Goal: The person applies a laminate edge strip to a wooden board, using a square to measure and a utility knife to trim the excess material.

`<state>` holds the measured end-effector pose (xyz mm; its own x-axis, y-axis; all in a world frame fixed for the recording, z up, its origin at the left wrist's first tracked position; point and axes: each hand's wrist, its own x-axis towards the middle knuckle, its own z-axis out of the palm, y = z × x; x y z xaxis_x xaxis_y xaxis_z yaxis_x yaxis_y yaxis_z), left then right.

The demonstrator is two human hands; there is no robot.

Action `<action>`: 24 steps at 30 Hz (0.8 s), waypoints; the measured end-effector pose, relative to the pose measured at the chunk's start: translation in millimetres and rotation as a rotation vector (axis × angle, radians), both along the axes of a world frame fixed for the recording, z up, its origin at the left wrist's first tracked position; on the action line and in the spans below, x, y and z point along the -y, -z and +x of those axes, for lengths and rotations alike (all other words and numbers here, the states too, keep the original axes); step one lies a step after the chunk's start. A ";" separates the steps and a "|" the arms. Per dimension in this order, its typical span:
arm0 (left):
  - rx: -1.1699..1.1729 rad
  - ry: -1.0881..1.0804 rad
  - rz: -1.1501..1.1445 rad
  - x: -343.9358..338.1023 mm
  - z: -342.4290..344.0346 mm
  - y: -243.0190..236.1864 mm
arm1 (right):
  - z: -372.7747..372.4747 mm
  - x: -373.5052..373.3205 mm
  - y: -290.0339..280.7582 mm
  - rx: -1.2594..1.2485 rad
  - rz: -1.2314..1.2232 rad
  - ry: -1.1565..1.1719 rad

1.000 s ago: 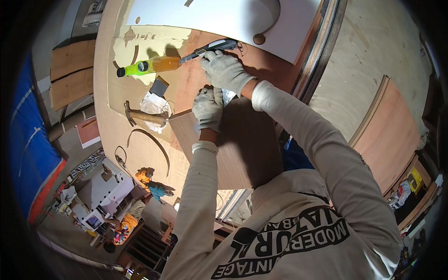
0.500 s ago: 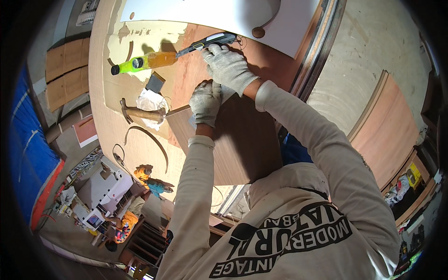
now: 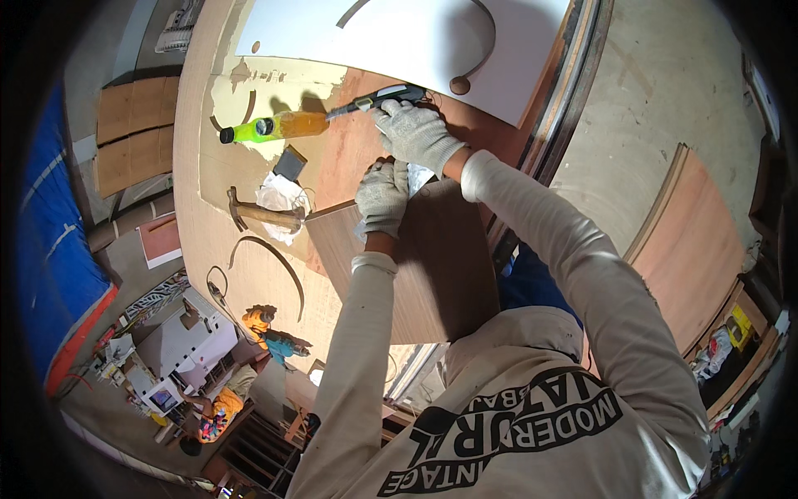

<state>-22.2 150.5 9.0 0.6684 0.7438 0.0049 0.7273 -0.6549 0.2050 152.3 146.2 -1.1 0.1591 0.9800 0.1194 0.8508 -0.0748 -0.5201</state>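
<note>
My left hand [image 3: 382, 198], in a light knitted glove, is closed on a piece of clear plastic [image 3: 420, 178]. My gloved right hand [image 3: 416, 135] is just beyond it with curled fingers. What it grips is hidden under the glove. The plastic shows between the hands, over the far edge of a brown wood-grain board [image 3: 416, 270] lying before me. Past my right fingers lies a long dark tool with a narrow grey end [image 3: 384, 97], its kind unclear. Its tip points at a green-capped-looking bottle of orange liquid [image 3: 301, 125] lying on its side.
Left of the hands lie a dark block [image 3: 289, 164], white crumpled plastic [image 3: 281, 195], a hammer [image 3: 264, 218], a curved strip [image 3: 278, 262] and a power drill [image 3: 283, 345]. A white panel [image 3: 399, 37] covers the far side. A person in orange [image 3: 218, 416] sits at lower left.
The whole view has shifted slightly, moving the table things right and down. More of the clear plastic shows between my hands, which stay close together over the board's far edge.
</note>
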 end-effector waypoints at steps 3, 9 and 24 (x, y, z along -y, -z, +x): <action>-0.037 -0.020 -0.010 -3.6 6.4 4.6 | 8.7 -2.9 -3.8 -0.058 0.028 -0.020; 0.072 -0.119 -0.093 0.5 13.1 3.0 | 14.2 2.8 1.1 -0.036 0.052 -0.001; 0.026 -0.117 -0.035 -4.2 2.8 13.4 | 5.8 -1.2 6.9 0.000 0.141 0.010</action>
<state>-19.4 154.7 -4.4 0.5771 0.8167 -0.0064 0.7925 -0.5581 0.2461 158.1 147.3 -8.0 0.1686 0.9518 0.2561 0.8503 -0.0090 -0.5262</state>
